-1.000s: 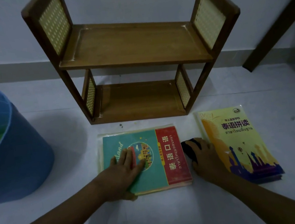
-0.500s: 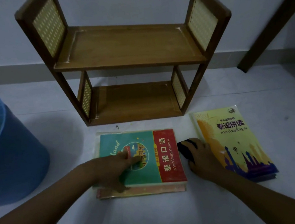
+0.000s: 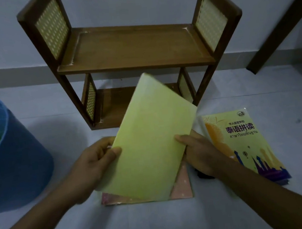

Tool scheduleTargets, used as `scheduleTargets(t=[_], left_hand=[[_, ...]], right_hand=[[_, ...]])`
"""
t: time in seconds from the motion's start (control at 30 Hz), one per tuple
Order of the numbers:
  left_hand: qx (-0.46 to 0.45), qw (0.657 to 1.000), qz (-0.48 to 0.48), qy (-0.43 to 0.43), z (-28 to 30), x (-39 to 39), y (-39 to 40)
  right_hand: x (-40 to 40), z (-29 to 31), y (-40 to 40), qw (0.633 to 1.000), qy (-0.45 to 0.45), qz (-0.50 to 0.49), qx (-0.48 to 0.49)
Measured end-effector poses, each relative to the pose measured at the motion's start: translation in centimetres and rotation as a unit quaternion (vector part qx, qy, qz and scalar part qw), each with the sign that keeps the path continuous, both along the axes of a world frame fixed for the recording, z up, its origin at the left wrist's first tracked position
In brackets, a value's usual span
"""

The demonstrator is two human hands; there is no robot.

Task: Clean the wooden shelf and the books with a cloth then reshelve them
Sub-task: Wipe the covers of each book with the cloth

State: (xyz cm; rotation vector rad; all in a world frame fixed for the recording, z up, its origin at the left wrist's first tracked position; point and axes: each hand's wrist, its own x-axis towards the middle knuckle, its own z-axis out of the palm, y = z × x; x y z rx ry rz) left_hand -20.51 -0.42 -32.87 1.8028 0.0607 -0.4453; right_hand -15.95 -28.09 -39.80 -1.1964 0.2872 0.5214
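A two-tier wooden shelf stands bare on the white floor against the wall. In front of it I hold a book lifted and tilted, its plain yellow-green back cover facing me. My left hand grips its left edge and my right hand grips its right edge. A pink book lies flat beneath it. A yellow book with a skyline cover lies to the right. A dark cloth peeks out under my right wrist, mostly hidden.
A blue bucket with greenish liquid stands at the left. A dark wooden post leans along the wall at the right. A grey skirting strip runs along the wall base behind the shelf.
The teal and red book that lay flat has been lifted and turned over, showing its plain back. My right hand left the dark cloth and took the book's right edge.
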Motion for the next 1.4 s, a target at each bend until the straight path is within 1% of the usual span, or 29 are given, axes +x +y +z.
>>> scheduleTargets(t=[0.03, 0.07, 0.13, 0.17, 0.2, 0.27, 0.33, 0.37, 0.4, 0.43, 0.47, 0.5, 0.53, 0.6, 0.67, 0.73, 0.8, 0.83, 0.87, 0.93, 0.97, 1.03, 1.07, 1.13, 1.2, 1.23, 1.27, 1.37, 1.4], left_hand=[[0.021, 0.999, 0.001, 0.035, -1.3, -0.4, 0.2], [0.056, 0.997, -0.013, 0.061, -2.7, -0.7, 0.5], [0.119, 0.985, -0.055, 0.109, -5.4, -1.2, 0.5], [0.126, 0.979, -0.075, 0.142, -6.5, -1.5, 0.3], [0.129, 0.972, -0.096, 0.172, -7.3, -2.0, -0.2], [0.136, 0.959, -0.129, 0.213, -8.7, -2.5, -0.9], [0.151, 0.954, -0.144, 0.215, -9.8, -2.7, -1.3], [0.185, 0.954, -0.146, 0.187, -9.9, -2.6, -1.3], [0.259, 0.946, -0.148, 0.127, -10.1, -2.4, -1.0], [0.36, 0.921, -0.148, 0.03, -10.1, -2.0, -0.6], [0.443, 0.883, -0.128, -0.084, -10.2, -1.5, -0.3], [0.484, 0.851, -0.107, -0.174, -10.4, -0.9, 0.2], [0.499, 0.833, -0.101, -0.219, -10.9, -0.3, 0.8], [0.498, 0.832, -0.141, -0.198, -12.4, 0.8, 2.2], [0.488, 0.832, -0.205, -0.165, -14.5, 1.0, 3.2], [0.474, 0.833, -0.227, -0.172, -15.8, 0.9, 3.8], [0.474, 0.83, -0.236, -0.175, -16.2, 0.8, 3.9], [0.475, 0.828, -0.239, -0.181, -16.1, 0.9, 3.8], [0.475, 0.826, -0.237, -0.188, -16.0, 1.0, 3.8], [0.479, 0.825, -0.234, -0.187, -15.8, 1.1, 3.9], [0.481, 0.825, -0.232, -0.184, -15.7, 1.2, 3.9], [0.481, 0.825, -0.23, -0.186, -15.7, 1.4, 3.8], [0.482, 0.824, -0.236, -0.182, -15.7, 1.4, 3.8], [0.48, 0.824, -0.242, -0.176, -15.7, 1.6, 3.7], [0.475, 0.827, -0.251, -0.17, -15.8, 1.7, 4.0], [0.472, 0.827, -0.257, -0.165, -15.8, 1.7, 4.1], [0.467, 0.83, -0.261, -0.161, -15.9, 1.7, 4.3], [0.446, 0.843, -0.26, -0.151, -15.9, 1.6, 4.7], [0.436, 0.85, -0.257, -0.147, -15.9, 1.4, 4.8]], right_hand=[[0.5, -0.1, 0.3, 0.999, -0.012, -0.002, -0.045], [1.1, -0.7, 0.7, 0.991, -0.033, 0.007, -0.129], [2.1, -1.7, 1.6, 0.949, -0.073, 0.055, -0.302], [2.4, -2.1, 2.5, 0.921, -0.095, 0.087, -0.367], [2.7, -2.7, 3.2, 0.894, -0.122, 0.113, -0.417], [3.2, -3.4, 4.7, 0.854, -0.165, 0.152, -0.47], [3.4, -3.7, 5.4, 0.824, -0.194, 0.189, -0.498], [3.4, -3.8, 5.3, 0.811, -0.201, 0.203, -0.51], [3.3, -4.1, 4.8, 0.794, -0.213, 0.208, -0.529], [3.0, -4.3, 3.8, 0.767, -0.234, 0.199, -0.563], [2.7, -4.7, 2.3, 0.73, -0.259, 0.178, -0.607], [2.1, -5.3, 0.5, 0.687, -0.279, 0.157, -0.653], [1.3, -6.0, -1.5, 0.652, -0.28, 0.148, -0.689], [-1.1, -7.3, -4.5, 0.624, -0.239, 0.184, -0.721], [-3.1, -9.1, -6.2, 0.617, -0.257, 0.235, -0.706], [-2.7, -9.7, -7.2, 0.622, -0.293, 0.215, -0.693], [-1.0, -8.2, -7.1, 0.694, -0.274, 0.113, -0.656], [-0.1, -7.2, -6.6, 0.721, -0.274, 0.06, -0.634], [0.5, -6.1, -5.4, 0.73, -0.286, 0.04, -0.619], [-0.2, -5.3, -1.7, 0.706, -0.341, 0.108, -0.611], [-1.6, -5.7, 0.3, 0.684, -0.375, 0.156, -0.606], [-6.1, -6.9, 3.7, 0.626, -0.444, 0.256, -0.588], [-8.7, -7.4, 4.8, 0.586, -0.492, 0.303, -0.568], [-11.9, -6.8, 5.4, 0.516, -0.577, 0.392, -0.496], [-10.3, -6.0, 5.3, 0.485, -0.602, 0.44, -0.457], [-8.1, -6.3, 5.3, 0.489, -0.596, 0.433, -0.467], [-5.5, -6.4, 5.4, 0.518, -0.572, 0.403, -0.493], [2.0, -6.5, 5.5, 0.646, -0.406, 0.233, -0.603], [2.9, -6.4, 6.2, 0.668, -0.358, 0.207, -0.618]])
